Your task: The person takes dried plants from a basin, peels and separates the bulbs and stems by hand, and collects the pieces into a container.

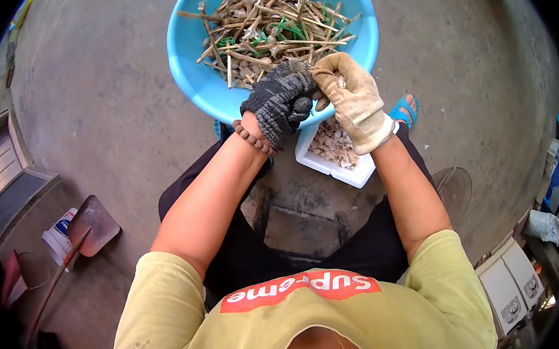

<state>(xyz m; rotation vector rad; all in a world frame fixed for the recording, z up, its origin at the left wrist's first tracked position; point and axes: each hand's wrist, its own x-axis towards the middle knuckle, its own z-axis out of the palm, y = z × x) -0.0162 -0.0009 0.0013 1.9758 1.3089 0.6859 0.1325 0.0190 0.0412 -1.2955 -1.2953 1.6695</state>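
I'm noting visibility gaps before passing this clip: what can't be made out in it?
All in the head view:
- What, if anything, the left hand and right hand hold where they meet: hidden by their curled fingers.
- The basin's far rim: cut off by the top edge.
- The far end of the white box: behind the basin and right hand.
- The shovel's handle end: lost in darkness at bottom left.

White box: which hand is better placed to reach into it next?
Probably the right hand, cream-gloved: it overlaps the white box in this view, while the dark-gloved left hand lies to the box's left, across the near rim of the blue basin. Heights can't be judged.
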